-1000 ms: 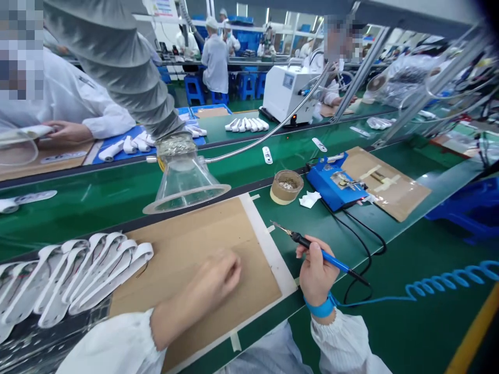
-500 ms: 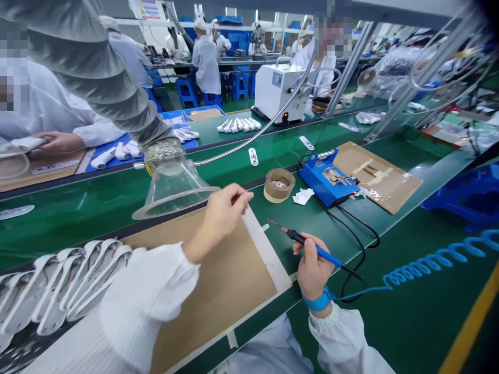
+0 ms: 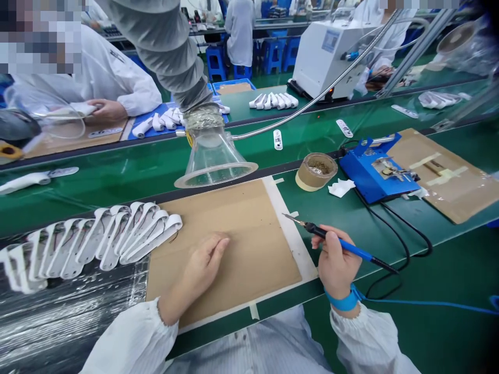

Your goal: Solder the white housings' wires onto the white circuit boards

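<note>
My right hand (image 3: 338,259), with a blue wrist strap (image 3: 343,299), grips a soldering iron (image 3: 331,242) by its black and blue handle. Its bare tip points left over the white edge of the brown cardboard mat (image 3: 249,259). Low over the mat is my left hand (image 3: 206,259), fingers curled together; whatever they may hold is hidden. To its left, a row of white curved plastic housings (image 3: 113,234) with thin wires inside lies on black wrapped film. A clear fume hood (image 3: 218,161) hangs just beyond the mat.
A tape roll (image 3: 316,170) with metal bits inside, a crumpled white tissue (image 3: 341,188) and a blue soldering station (image 3: 378,169) stand at right, cables trailing. Behind runs a green conveyor (image 3: 241,148) carrying small boards. A co-worker (image 3: 113,78) sits across at left.
My left hand has come down and back from near the fume hood to over the mat. The view has turned left and down. My right hand still holds the soldering iron.
</note>
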A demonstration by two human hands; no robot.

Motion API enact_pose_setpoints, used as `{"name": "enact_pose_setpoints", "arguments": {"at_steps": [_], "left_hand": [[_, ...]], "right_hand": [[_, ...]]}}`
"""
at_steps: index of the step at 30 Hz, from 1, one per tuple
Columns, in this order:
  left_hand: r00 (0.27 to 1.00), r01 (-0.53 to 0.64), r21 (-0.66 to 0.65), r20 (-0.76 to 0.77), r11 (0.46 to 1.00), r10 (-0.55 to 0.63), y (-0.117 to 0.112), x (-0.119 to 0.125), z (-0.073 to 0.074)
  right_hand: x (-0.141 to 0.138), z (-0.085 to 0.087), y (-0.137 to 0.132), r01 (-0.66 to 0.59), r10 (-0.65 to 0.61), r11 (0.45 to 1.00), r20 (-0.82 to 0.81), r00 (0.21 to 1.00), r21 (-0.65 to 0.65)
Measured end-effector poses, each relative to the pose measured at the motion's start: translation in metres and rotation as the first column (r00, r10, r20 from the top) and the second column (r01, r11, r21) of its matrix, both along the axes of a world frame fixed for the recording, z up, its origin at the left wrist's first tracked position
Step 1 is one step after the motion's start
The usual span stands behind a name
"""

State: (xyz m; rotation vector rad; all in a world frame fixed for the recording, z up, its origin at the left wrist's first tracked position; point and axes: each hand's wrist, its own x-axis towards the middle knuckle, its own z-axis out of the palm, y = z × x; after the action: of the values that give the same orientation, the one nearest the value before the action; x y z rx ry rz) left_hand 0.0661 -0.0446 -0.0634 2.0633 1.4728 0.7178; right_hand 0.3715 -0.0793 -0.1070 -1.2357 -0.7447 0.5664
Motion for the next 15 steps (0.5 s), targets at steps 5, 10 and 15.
{"name": "enact_pose_setpoints", "arguments": {"at_steps": [5,10,15], "left_hand": [[0.991,0.113,0.182,-0.085,0.977,-0.099,-0.021,-0.009,-0.020],[0.991,0.122,0.211,-0.082,0.970,-0.107,-0.029,-0.010,-0.030],[0.994,0.106,0.234,-0.043,0.967,-0.099,-0.029,-0.008,-0.029]], "right_hand": [[-0.030,0.004,-0.003,-0.235,0.238,0.967,0.016,0.971,-0.095],[-0.045,0.005,0.000,-0.261,0.269,0.955,0.042,0.962,-0.145],[-0.045,0.006,0.001,-0.265,0.279,0.952,0.083,0.957,-0.152]]}}
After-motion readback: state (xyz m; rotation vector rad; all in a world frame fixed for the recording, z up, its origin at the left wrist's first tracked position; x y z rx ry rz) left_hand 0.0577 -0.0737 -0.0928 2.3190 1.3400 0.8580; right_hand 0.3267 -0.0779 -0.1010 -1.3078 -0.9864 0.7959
